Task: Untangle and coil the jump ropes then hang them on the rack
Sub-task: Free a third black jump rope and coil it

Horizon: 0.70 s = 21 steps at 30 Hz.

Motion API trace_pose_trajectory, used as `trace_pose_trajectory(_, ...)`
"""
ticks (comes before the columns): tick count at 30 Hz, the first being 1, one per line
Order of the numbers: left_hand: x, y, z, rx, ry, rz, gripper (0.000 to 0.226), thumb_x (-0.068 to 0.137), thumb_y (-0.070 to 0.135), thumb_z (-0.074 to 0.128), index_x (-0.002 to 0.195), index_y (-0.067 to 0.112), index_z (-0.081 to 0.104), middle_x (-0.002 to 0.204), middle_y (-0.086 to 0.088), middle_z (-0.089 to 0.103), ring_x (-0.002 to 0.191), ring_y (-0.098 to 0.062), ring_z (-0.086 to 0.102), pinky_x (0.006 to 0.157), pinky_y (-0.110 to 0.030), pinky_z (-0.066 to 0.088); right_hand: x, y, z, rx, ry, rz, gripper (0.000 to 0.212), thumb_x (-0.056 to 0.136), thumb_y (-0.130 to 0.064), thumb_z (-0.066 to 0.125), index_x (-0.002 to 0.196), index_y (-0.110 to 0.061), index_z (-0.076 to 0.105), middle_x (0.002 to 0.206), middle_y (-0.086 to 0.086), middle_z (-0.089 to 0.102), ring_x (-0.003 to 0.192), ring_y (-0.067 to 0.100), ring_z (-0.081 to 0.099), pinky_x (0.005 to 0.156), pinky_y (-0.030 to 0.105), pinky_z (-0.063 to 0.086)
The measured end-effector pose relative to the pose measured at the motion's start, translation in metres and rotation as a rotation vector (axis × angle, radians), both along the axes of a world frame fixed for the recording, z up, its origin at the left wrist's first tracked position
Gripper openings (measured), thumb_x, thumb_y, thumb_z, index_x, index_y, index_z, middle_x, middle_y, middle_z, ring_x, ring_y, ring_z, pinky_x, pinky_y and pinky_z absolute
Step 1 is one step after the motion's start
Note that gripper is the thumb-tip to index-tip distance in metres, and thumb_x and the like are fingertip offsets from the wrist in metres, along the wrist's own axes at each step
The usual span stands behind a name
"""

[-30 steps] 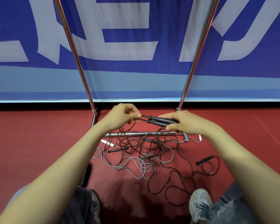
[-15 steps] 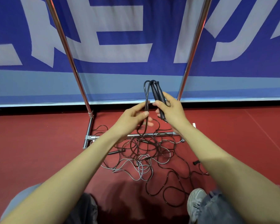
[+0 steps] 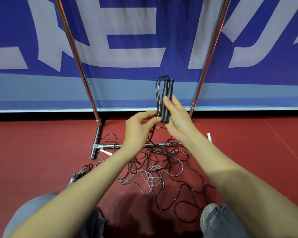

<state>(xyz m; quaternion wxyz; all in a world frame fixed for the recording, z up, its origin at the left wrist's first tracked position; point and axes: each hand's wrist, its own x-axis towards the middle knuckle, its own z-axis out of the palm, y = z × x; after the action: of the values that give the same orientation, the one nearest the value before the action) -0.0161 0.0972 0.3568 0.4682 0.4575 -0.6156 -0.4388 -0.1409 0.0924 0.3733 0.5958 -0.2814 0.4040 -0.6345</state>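
Right hand (image 3: 178,117): fingers curled around the two black handles (image 3: 167,98), thumb laid across their front. The handles stand upright, side by side and touching, raised above the floor in front of the rack (image 3: 72,48), between its two chrome uprights.

Left hand (image 3: 138,127): thumb and forefinger pinch the black cord (image 3: 156,93) just left of the handles' lower ends; the remaining fingers are loosely curled. The cord leaves the handle tops, arches over in a narrow loop and runs down past the pinch point to the floor.

Tangle of ropes (image 3: 163,162): lies on the red floor (image 3: 33,143) near the rack's base bar, partly over it — black strands mixed with a grey rope (image 3: 151,179). A white handle (image 3: 106,152) lies at the left end of the bar.

Far side: a blue banner (image 3: 136,54) behind the rack. Near right — a shoe (image 3: 208,215).
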Motion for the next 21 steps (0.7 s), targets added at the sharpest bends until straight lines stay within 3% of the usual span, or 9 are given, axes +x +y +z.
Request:
trace_pose_trajectory(2,0.0,0.0,-0.003,-0.118,-0.099,0.008,0.026,0.084,0.013,0.072,0.11,0.011,0.072,0.095,0.0,0.069,0.064,-0.007,0.069,0.071,-0.019,0.053,0.001,0.0,-0.002,0.012,0.05,-0.017,0.022,0.099,-0.02,0.052,0.121,-0.021,0.057,0.084,-0.003,0.057,0.066,0.011,0.052,0.057,0.027,0.044)
trace_pose_trajectory(6,-0.001,0.002,-0.007,-0.336,-0.296,-0.047,0.026,0.09,0.012,0.065,0.115,0.011,0.07,0.085,0.011,0.06,0.071,0.005,0.056,0.073,-0.01,0.041,0.001,0.001,-0.004,0.029,0.137,-0.018,0.018,0.098,-0.021,0.053,0.116,-0.024,0.056,0.094,0.001,0.061,0.069,0.012,0.053,0.059,0.023,0.046)
trace_pose_trajectory(10,0.0,0.002,-0.008,-0.365,-0.377,-0.134,0.03,0.092,0.007,0.06,0.122,0.007,0.065,0.097,0.002,0.058,0.085,-0.009,0.056,0.083,-0.017,0.044,-0.001,0.001,-0.007,-0.023,0.265,-0.005,0.013,0.096,-0.014,0.056,0.106,-0.023,0.057,0.091,0.002,0.058,0.074,0.011,0.053,0.065,0.022,0.046)
trace_pose_trajectory(13,0.0,0.004,-0.004,-0.346,-0.433,-0.19,0.028,0.092,0.013,0.062,0.119,0.011,0.068,0.1,0.004,0.057,0.087,-0.011,0.056,0.083,-0.017,0.043,0.0,-0.001,-0.015,-0.072,0.435,-0.062,0.029,0.094,-0.007,0.057,0.123,-0.011,0.054,0.082,-0.009,0.054,0.075,0.007,0.052,0.071,0.023,0.045)
trace_pose_trajectory(15,0.003,0.002,0.003,-0.262,-0.353,-0.107,0.017,0.09,0.023,0.066,0.104,0.017,0.074,0.096,0.006,0.064,0.087,-0.007,0.059,0.08,-0.016,0.043,0.0,-0.001,-0.016,-0.095,0.523,-0.074,0.046,0.094,-0.006,0.057,0.139,-0.014,0.047,0.088,-0.009,0.059,0.077,0.006,0.055,0.075,0.023,0.049)
trace_pose_trajectory(17,0.009,-0.007,0.014,-0.111,-0.152,0.051,0.013,0.09,0.029,0.066,0.097,0.018,0.071,0.093,0.003,0.069,0.086,-0.011,0.064,0.078,-0.02,0.048,-0.001,-0.001,-0.017,-0.124,0.676,-0.02,0.06,0.095,-0.011,0.057,0.149,-0.023,0.034,0.094,0.0,0.062,0.074,0.009,0.057,0.078,0.027,0.051)
trace_pose_trajectory(21,0.023,-0.023,0.026,0.134,0.142,0.084,0.025,0.091,0.02,0.065,0.113,0.01,0.059,0.089,-0.004,0.068,0.071,-0.01,0.065,0.068,-0.025,0.056,0.006,0.01,-0.018,-0.133,0.986,0.102,0.074,0.096,-0.019,0.057,0.15,-0.04,0.012,0.094,0.015,0.067,0.071,0.024,0.059,0.081,0.039,0.052)
